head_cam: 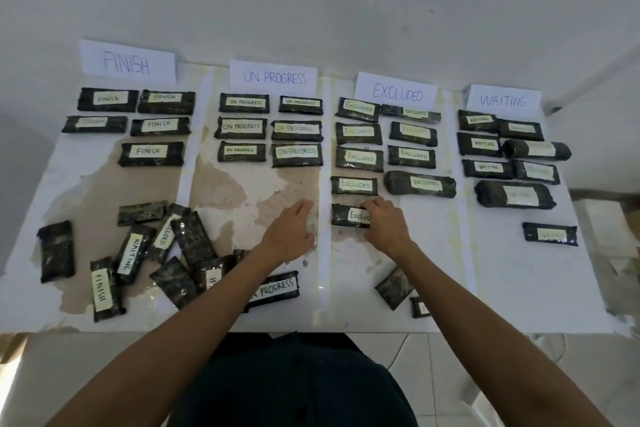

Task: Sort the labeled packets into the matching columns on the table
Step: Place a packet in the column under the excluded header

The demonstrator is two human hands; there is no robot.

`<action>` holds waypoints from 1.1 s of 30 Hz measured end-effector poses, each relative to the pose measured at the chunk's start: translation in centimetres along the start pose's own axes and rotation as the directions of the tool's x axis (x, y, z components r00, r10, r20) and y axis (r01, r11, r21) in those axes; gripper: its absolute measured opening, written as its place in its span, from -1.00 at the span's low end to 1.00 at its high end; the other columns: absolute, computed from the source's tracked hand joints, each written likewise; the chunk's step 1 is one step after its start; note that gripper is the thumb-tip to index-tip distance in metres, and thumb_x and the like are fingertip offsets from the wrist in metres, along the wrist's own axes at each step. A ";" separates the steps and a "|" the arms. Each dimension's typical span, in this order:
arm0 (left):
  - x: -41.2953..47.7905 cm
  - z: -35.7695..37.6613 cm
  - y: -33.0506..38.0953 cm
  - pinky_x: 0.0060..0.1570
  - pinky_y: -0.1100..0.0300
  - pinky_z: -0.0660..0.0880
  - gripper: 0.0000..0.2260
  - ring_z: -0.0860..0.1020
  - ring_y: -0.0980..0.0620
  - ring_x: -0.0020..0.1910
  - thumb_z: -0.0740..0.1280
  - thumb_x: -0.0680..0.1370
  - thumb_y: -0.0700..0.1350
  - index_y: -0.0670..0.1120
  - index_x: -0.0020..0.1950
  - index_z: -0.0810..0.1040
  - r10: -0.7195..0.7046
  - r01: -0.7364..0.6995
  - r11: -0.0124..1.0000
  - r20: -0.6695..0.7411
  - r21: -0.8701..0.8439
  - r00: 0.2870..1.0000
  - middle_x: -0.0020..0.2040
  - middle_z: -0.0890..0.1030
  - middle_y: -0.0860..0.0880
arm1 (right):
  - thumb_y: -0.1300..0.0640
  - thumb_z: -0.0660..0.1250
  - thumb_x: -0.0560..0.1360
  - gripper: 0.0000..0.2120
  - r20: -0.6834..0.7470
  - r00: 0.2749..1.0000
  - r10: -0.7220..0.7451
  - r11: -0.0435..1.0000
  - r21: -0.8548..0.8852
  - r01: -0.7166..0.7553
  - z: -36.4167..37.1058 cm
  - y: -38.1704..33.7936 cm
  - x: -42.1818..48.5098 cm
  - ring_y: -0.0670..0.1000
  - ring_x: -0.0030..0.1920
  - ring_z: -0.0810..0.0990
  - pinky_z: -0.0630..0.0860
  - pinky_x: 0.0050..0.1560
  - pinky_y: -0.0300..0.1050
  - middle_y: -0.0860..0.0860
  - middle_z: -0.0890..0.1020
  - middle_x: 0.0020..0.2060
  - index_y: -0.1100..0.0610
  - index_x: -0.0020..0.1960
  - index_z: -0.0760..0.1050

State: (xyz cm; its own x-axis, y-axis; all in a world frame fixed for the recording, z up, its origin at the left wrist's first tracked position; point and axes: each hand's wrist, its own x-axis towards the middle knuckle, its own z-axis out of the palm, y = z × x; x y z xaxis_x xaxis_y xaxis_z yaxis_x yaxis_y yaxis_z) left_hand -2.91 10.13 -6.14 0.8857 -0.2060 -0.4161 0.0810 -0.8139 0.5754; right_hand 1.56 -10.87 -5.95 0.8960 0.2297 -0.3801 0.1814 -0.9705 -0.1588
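Dark packets with pale labels lie in four columns under paper signs FINISH (127,62), ON PROGRESS (273,77), EXCLUDED (397,93) and WAITING (503,100). My right hand (386,224) rests on the right end of an EXCLUDED packet (348,216), which lies flat at the bottom of the left row of the EXCLUDED column. My left hand (289,230) hovers palm down over the bare ON PROGRESS lane, fingers apart, holding nothing. A loose pile of unsorted packets (162,250) lies at the near left. An ON PROGRESS packet (277,288) is partly under my left forearm.
White tape strips (325,253) divide the table (86,191) into lanes. Two more loose packets (394,286) lie near the front edge under my right forearm. A single WAITING packet (550,234) sits apart at the right. The wall rises behind the signs.
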 end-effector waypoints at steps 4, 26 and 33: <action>1.7 1.5 1.7 0.40 0.01 0.22 -0.40 0.11 -0.11 0.48 0.22 0.55 -0.14 -0.12 0.53 0.03 -0.019 0.019 1.000 0.005 0.008 1.000 0.54 0.08 -0.10 | 0.23 0.35 0.41 -0.54 0.000 1.000 -0.030 0.999 -0.010 0.030 0.4 1.8 0.8 0.17 0.16 0.45 0.37 0.13 0.02 0.12 0.47 0.21 0.15 0.29 0.40; -1.5 1.2 0.3 0.38 -0.02 0.26 -0.43 0.20 -0.10 0.45 0.26 0.54 -0.11 -0.08 0.51 0.11 -0.100 0.092 0.995 -0.193 -0.048 0.976 0.50 0.20 -0.08 | 0.06 0.36 0.43 -0.51 -0.061 0.964 -0.260 0.965 -0.054 0.257 0.5 -1.5 0.9 0.16 0.22 0.37 0.33 0.17 0.04 0.10 0.41 0.22 0.10 0.32 0.35; -3.8 0.5 -1.8 0.35 0.02 0.29 -0.49 0.25 -0.09 0.41 0.25 0.56 -0.11 -0.07 0.48 0.19 -0.133 0.125 0.991 -0.202 -0.055 0.970 0.47 0.27 -0.08 | 0.17 0.30 0.47 -0.55 0.020 0.980 -0.199 0.975 -0.096 0.200 0.9 -1.9 0.9 0.18 0.26 0.36 0.32 0.20 0.09 0.13 0.42 0.26 0.11 0.35 0.34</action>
State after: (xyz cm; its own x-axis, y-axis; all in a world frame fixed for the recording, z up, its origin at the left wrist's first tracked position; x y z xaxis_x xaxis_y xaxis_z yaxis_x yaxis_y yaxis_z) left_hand -6.65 12.13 -5.94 0.9411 0.0184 -0.3377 0.2156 -0.8021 0.5569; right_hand 1.66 -8.74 -6.86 0.8335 0.4200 -0.3591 0.3953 -0.9073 -0.1436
